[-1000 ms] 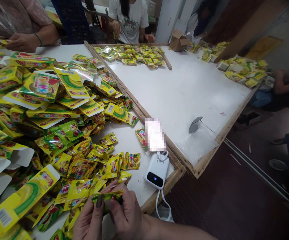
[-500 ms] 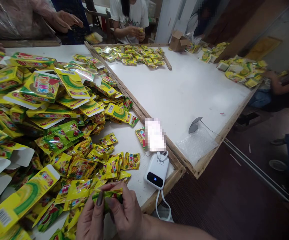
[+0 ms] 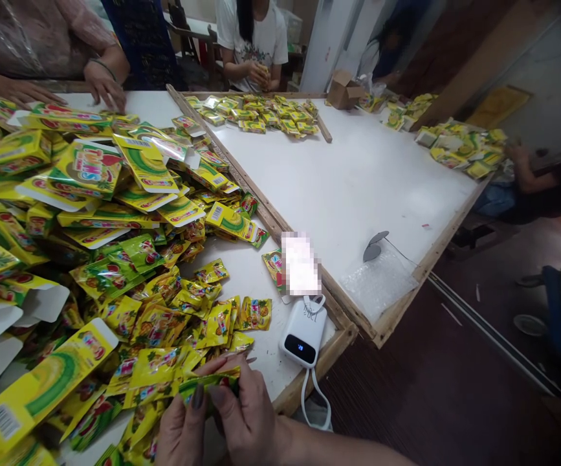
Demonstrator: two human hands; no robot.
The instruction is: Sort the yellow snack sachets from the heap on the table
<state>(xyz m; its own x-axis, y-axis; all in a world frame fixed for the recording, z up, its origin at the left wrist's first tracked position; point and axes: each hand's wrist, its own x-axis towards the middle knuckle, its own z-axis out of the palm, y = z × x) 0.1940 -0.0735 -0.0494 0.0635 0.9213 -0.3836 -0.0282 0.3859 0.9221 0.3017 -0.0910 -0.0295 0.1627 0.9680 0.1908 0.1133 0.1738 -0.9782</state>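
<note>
A green candy sachet [image 3: 195, 384] is pinched between my two hands at the bottom centre. My left hand [image 3: 182, 427] grips its left part, thumb on top. My right hand [image 3: 246, 411] holds the right part, thumb pressed against it. Beyond my fingers lies a heap of yellow sachets [image 3: 156, 369] printed with pineapples. A few green sachets [image 3: 118, 265] rest on the heap's far side. To the left, an open yellow carton [image 3: 50, 382] slants across the pile. More yellow-green cartons [image 3: 86, 168] are stacked behind, several with raised white flaps.
A white power bank [image 3: 304, 333] with a lit display and looped cable sits at my right, by the wooden table edge [image 3: 345, 336]. Bubble wrap [image 3: 382, 285] lies on the adjoining white table [image 3: 338, 181]. Co-workers sit around; one person's hand [image 3: 105, 84] touches the far carton pile.
Across the table, a co-worker's raised hands have come down to the carton pile, and a blurred carton in mid-air is gone. My hands keep the same grip, shifted slightly right.
</note>
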